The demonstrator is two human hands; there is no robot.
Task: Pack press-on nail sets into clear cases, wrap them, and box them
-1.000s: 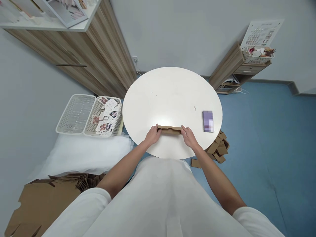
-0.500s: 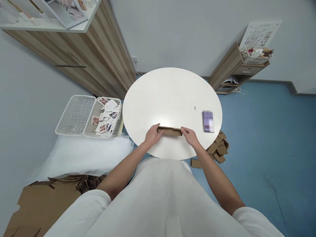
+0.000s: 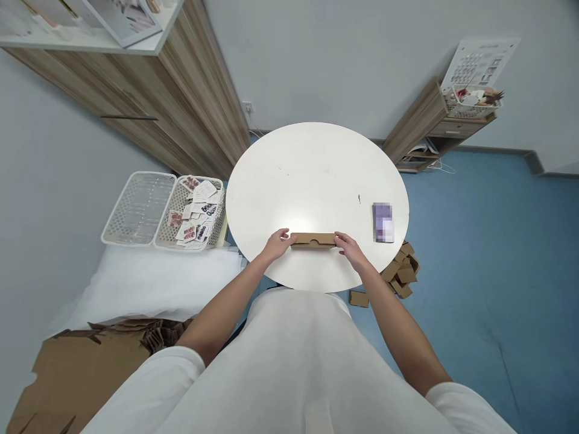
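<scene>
A long, narrow brown cardboard box (image 3: 313, 240) is near the front edge of the round white table (image 3: 312, 175). Its lid is down, and a half-round thumb notch shows in the middle of its long side. My left hand (image 3: 277, 245) holds the box's left end, with thumb and fingers against the corner. At the opposite end, my right hand (image 3: 351, 250) has its fingertips on the right corner. Whether the box rests on the tabletop or is slightly raised, I cannot tell.
A purple, blurred-out item (image 3: 383, 223) lies at the table's right. White baskets (image 3: 163, 244) with printed cards and clear packets stand left, above white sheets (image 3: 163, 283) and flat cardboard (image 3: 85, 374). Cardboard boxes (image 3: 400, 271) are piled on the floor at right.
The box was open with its inside showing; now its lid is down and the notched side shows. Both hands have stayed at its ends, with their fingers shifted slightly.
</scene>
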